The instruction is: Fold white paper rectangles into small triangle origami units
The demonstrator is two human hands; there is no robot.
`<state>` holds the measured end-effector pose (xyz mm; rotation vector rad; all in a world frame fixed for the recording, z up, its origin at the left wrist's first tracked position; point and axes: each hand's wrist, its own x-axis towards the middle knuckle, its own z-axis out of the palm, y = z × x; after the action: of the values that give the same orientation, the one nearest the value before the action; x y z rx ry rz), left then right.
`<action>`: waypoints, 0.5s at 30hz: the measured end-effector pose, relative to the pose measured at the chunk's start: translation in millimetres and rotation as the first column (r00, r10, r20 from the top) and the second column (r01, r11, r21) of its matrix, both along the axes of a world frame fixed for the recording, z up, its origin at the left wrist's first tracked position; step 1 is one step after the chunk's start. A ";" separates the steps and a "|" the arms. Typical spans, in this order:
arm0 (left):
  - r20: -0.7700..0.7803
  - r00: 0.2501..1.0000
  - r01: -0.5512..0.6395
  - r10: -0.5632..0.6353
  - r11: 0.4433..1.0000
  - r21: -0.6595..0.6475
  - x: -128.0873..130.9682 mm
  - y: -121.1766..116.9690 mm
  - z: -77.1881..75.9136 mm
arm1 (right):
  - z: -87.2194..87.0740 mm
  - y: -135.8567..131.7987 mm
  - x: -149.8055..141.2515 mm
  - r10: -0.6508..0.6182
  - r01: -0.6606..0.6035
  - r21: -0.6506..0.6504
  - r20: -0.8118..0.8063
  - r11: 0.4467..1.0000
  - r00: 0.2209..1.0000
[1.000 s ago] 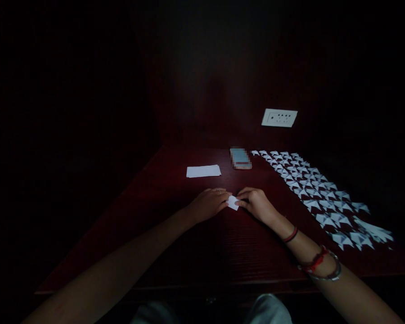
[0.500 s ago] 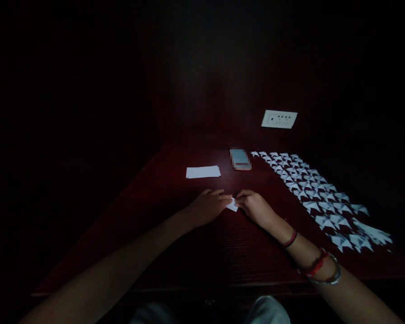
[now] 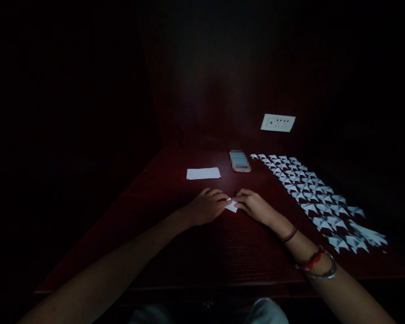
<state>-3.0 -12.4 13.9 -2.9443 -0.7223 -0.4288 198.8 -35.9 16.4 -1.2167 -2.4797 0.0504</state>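
A small folded piece of white paper point(image 3: 231, 206) lies on the dark red table between my two hands. My left hand point(image 3: 207, 207), with a ring on one finger, has its fingertips closed on the paper's left edge. From the other side, my right hand point(image 3: 254, 206) pinches the paper's right edge with thumb and fingers. The fingertips partly cover the paper's upper edge. Beyond my left hand lies a stack of white paper strips point(image 3: 203, 173).
Many folded white paper shapes point(image 3: 303, 180) stand in rows along the table's right side. A bundle of white strips point(image 3: 367, 231) lies at their near end. A phone point(image 3: 240, 161) rests toward the back. A socket plate point(image 3: 278, 123) is on the back wall.
Both hands stay at the paper. The left fingers have shifted slightly, with the thumb now showing on the paper's left part. The view has tilted a little.
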 end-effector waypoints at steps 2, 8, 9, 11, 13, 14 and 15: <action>0.005 1.000 0.014 -0.014 1.000 -0.007 -0.8 0.7 1.7 | 0.0 1.3 1.3 0.005 -0.005 -0.002 0.004 1.000 1.000; 0.026 0.999 0.024 -0.023 0.999 -0.037 0.3 1.5 5.4 | 2.8 2.1 2.7 -0.012 0.012 -0.011 0.030 1.000 0.999; 0.023 1.000 0.021 -0.020 0.999 -0.033 1.0 1.1 5.7 | 3.9 1.2 2.9 -0.019 0.019 -0.009 0.040 1.000 0.999; 0.016 1.000 0.012 -0.012 1.000 -0.019 2.4 0.2 6.1 | 6.5 -0.9 3.4 -0.037 0.037 0.001 0.065 0.999 0.997; 0.004 1.000 0.008 -0.008 1.000 -0.003 3.8 -0.8 6.0 | 9.0 -3.1 4.4 -0.048 0.047 0.013 0.093 0.999 0.995; -0.002 1.000 0.006 -0.006 1.000 0.005 4.4 -1.2 5.8 | 10.1 -3.9 4.8 -0.050 0.048 0.020 0.106 0.999 0.993; -0.005 1.000 0.005 -0.005 1.000 0.013 4.9 -1.6 5.5 | 11.1 -4.6 5.2 -0.049 0.046 0.026 0.117 0.999 0.992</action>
<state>1.9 -14.0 19.5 -2.9345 -0.7089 -0.4250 204.0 -40.5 27.5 -1.3032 -2.5420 -0.0644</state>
